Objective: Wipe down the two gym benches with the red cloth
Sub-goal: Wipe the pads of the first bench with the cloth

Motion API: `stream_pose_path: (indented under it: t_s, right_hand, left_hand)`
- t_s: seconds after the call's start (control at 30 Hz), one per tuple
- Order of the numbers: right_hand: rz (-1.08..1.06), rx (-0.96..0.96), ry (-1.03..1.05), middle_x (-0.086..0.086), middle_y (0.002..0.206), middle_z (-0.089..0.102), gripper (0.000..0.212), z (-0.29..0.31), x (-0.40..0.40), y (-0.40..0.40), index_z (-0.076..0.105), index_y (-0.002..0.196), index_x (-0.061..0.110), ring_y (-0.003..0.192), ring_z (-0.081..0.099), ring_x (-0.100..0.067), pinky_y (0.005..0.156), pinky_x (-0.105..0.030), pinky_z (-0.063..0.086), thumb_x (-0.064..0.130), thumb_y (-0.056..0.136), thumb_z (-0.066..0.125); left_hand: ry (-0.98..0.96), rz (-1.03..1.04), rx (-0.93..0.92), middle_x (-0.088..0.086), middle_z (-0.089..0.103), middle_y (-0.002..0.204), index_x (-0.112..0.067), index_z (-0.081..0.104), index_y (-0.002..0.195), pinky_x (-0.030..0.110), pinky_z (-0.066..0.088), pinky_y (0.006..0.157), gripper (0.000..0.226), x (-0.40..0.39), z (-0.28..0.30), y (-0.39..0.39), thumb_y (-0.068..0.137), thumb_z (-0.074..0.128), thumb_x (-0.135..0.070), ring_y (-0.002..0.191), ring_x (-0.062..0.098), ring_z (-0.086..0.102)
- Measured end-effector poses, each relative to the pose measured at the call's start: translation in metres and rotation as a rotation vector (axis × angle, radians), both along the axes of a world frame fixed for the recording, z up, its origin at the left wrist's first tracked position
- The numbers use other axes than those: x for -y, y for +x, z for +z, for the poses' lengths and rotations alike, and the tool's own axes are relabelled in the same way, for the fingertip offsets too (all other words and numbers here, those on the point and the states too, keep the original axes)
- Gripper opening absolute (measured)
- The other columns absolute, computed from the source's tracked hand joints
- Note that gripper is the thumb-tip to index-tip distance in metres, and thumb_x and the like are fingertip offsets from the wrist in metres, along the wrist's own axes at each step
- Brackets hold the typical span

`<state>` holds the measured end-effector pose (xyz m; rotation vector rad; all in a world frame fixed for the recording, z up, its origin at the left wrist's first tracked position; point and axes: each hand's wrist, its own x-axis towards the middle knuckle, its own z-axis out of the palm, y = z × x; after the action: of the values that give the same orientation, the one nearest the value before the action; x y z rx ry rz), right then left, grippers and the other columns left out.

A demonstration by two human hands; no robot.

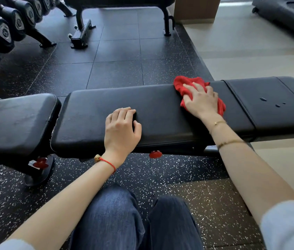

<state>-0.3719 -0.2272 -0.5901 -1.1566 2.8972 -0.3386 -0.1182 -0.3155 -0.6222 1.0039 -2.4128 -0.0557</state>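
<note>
A black padded gym bench (92,112) runs left to right in front of me, split into a left seat pad, a long middle pad and a right section. My right hand (201,101) presses the crumpled red cloth (183,83) flat on the far right part of the middle pad. My left hand (122,127) rests on the middle pad with fingers curled, holding nothing. A few water drops (263,99) lie on the right section. A second black bench (117,1) stands at the top, across the floor.
A rack of black dumbbells (3,29) fills the upper left. The second bench's frame foot (81,36) stands on the dark rubber floor. Light flooring lies to the right, with a dark machine (287,13) at the top right. My knees in blue jeans (124,217) are below.
</note>
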Motion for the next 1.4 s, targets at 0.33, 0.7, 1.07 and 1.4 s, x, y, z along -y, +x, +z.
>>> stream_pose_path:
  t_s: [0.33,0.7,1.07,1.4]
  right_hand:
    - [0.457,-0.051,-0.102,0.015,0.151,0.039,0.051,-0.012,-0.017,0.099,0.043,0.139,0.049,0.133,0.034,-0.028,0.111,-0.042,0.024,0.047,0.089,0.041]
    - [0.055,-0.010,-0.006,0.006,0.157,0.031,0.048,-0.002,0.017,0.009,0.039,0.143,0.045,0.139,0.027,-0.035,0.113,-0.045,0.021,0.045,0.095,0.039]
    - [0.456,-0.043,-0.134,0.020,0.149,0.040,0.050,-0.012,-0.035,0.062,0.043,0.137,0.051,0.132,0.036,-0.023,0.110,-0.040,0.023,0.048,0.088,0.041]
    - [0.209,-0.038,-0.016,0.009,0.155,0.034,0.048,-0.001,0.056,0.042,0.040,0.141,0.047,0.134,0.032,-0.032,0.110,-0.043,0.025,0.045,0.093,0.040]
  left_hand:
    - [0.014,-0.003,-0.027,0.005,0.066,0.124,-0.013,0.066,0.118,0.042,0.042,0.103,0.039,0.002,0.000,0.000,0.087,0.047,-0.026,0.118,0.026,0.057]
    - [-0.009,0.003,-0.006,0.005,0.066,0.123,-0.012,0.066,0.118,0.041,0.043,0.102,0.038,0.001,-0.001,-0.001,0.089,0.047,-0.026,0.117,0.025,0.058]
    - [0.004,-0.004,-0.024,0.003,0.066,0.124,-0.013,0.067,0.118,0.042,0.042,0.103,0.037,0.002,-0.001,0.000,0.087,0.049,-0.025,0.118,0.025,0.057]
    - [-0.016,0.007,-0.036,0.003,0.067,0.121,-0.014,0.067,0.115,0.041,0.042,0.101,0.038,0.002,-0.001,-0.001,0.086,0.047,-0.027,0.116,0.025,0.058]
